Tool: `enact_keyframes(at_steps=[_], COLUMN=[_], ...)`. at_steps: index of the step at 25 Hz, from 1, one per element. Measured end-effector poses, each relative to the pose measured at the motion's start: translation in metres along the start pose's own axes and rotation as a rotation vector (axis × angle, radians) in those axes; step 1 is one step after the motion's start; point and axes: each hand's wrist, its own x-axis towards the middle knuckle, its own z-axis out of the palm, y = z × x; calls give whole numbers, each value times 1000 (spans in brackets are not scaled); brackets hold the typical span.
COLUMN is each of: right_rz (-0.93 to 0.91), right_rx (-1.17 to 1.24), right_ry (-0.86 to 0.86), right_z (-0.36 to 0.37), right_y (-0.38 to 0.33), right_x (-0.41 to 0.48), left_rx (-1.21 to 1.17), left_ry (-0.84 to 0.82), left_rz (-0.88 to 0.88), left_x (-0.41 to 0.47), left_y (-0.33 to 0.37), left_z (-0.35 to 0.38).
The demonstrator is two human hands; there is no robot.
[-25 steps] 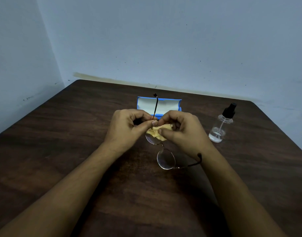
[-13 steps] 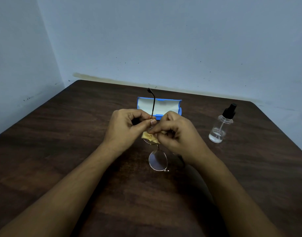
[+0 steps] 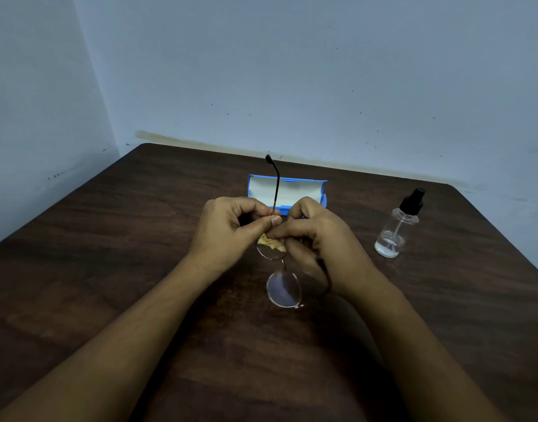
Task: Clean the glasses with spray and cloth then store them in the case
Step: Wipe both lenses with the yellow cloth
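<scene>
Thin-framed round glasses (image 3: 284,289) hang lens-down above the middle of the dark wooden table (image 3: 109,269). My left hand (image 3: 228,231) pinches the frame at the upper lens, where one black temple arm sticks up. My right hand (image 3: 319,242) pinches a small yellow cloth (image 3: 272,243) against that upper lens. The lower lens is free and clear. The other temple arm lies along my right wrist. Behind my hands the blue glasses case (image 3: 287,188) lies open, its pale lining showing.
A small clear spray bottle (image 3: 395,231) with a black nozzle stands to the right, apart from my hands. Pale walls close the table's far edge and left side.
The glasses have turned between my fingers, so the raised temple arm stands higher and the lower lens has swung left. My right hand has shifted the cloth on the upper lens.
</scene>
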Motion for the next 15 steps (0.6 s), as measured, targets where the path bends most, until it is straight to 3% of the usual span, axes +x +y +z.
enact_keyframes(at_steps=[5,11,15], right_rz=[-14,58,44], right_rx=[71,75,105], right_ry=[-151,69,-17], right_z=[-3,-5,0], right_y=[1,18,8], right_x=[-2,-1,-2], left_rx=[26,18,31], left_ry=[3,-1,-6], left_rz=[-16,-44,-26], left_x=[0,0,-1], left_y=[-2,-1,1], left_z=[-3,-3,-1])
